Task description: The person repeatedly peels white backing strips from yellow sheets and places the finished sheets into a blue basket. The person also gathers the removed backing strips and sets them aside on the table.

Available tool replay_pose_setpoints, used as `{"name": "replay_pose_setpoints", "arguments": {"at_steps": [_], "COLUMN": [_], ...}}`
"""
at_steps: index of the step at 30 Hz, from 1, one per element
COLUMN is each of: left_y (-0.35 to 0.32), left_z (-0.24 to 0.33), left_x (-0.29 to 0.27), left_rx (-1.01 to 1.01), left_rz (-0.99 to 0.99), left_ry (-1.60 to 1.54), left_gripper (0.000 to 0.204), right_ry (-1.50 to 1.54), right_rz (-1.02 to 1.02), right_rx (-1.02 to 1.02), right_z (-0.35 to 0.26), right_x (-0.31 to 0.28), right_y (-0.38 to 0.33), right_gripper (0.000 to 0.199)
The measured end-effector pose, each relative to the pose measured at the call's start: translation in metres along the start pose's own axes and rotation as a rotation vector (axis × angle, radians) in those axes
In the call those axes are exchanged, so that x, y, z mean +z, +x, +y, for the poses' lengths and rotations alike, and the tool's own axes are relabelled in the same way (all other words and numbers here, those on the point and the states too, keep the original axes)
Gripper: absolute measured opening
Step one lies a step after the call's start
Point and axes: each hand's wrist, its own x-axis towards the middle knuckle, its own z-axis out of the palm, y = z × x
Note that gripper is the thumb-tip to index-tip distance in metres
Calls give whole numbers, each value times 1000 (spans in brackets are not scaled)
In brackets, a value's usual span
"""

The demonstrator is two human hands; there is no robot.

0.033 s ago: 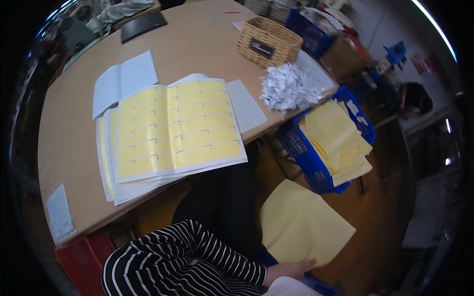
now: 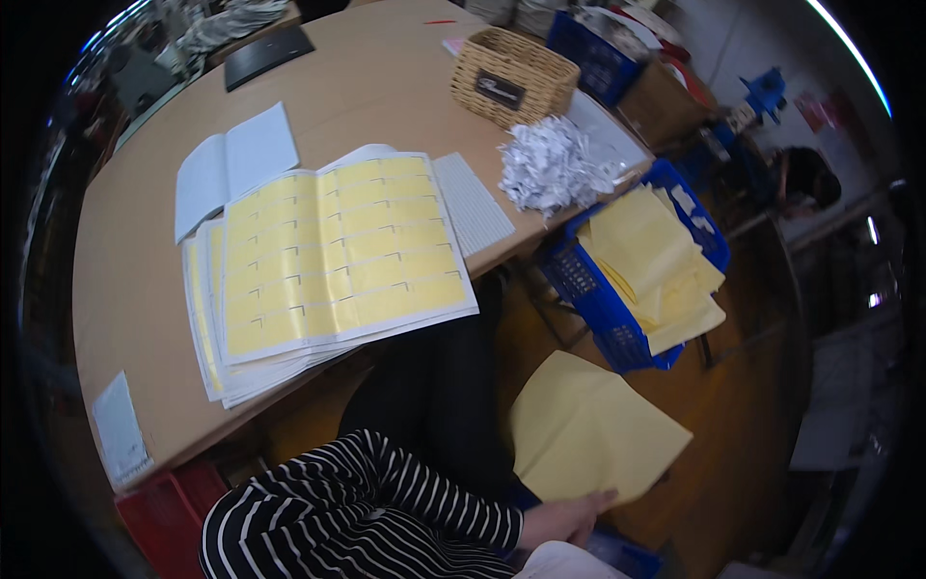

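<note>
My left hand (image 2: 569,519), at the end of a black-and-white striped sleeve, reaches across to the lower right. Its fingers are closed on the near edge of a large plain yellow paper sheet (image 2: 588,425). Creased lightly, the sheet hangs beside my dark-trousered legs, over the brown floor. I do not see my right hand. On the table (image 2: 376,87) lies a stack of white-edged sheets (image 2: 338,251) printed with yellow blocks and dark corner marks. A blue plastic crate (image 2: 617,343) at the table's right side holds several folded yellow sheets (image 2: 646,251).
A wicker basket (image 2: 514,77) and a heap of white paper shreds (image 2: 555,164) sit at the table's right. An open notebook (image 2: 236,169) lies behind the stack; a dark flat case (image 2: 268,56) is farther back. Another blue container (image 2: 627,553) shows below my hand.
The view has shifted slightly. My left hand has moved a little up along the near edge of the yellow sheet, and more of the lower blue container shows.
</note>
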Motion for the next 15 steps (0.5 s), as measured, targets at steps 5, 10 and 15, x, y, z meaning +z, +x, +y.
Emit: {"name": "replay_pose_setpoints", "arguments": {"at_steps": [5,10,15], "left_y": [-11,-41,-99], "left_z": [5,56,100], "left_x": [-93,-196,-237], "left_rx": [-102,101,-133], "left_rz": [554,974,1120], "left_ry": [419,339,339], "left_gripper": [41,39,23], "right_ry": [213,206,112], "right_rz": [-258,-513,-548], "right_rx": [-47,-160,-390], "right_z": [-35,-70,-76], "right_x": [52,172,210], "right_y": [6,17,6], "right_gripper": [12,42,32]}}
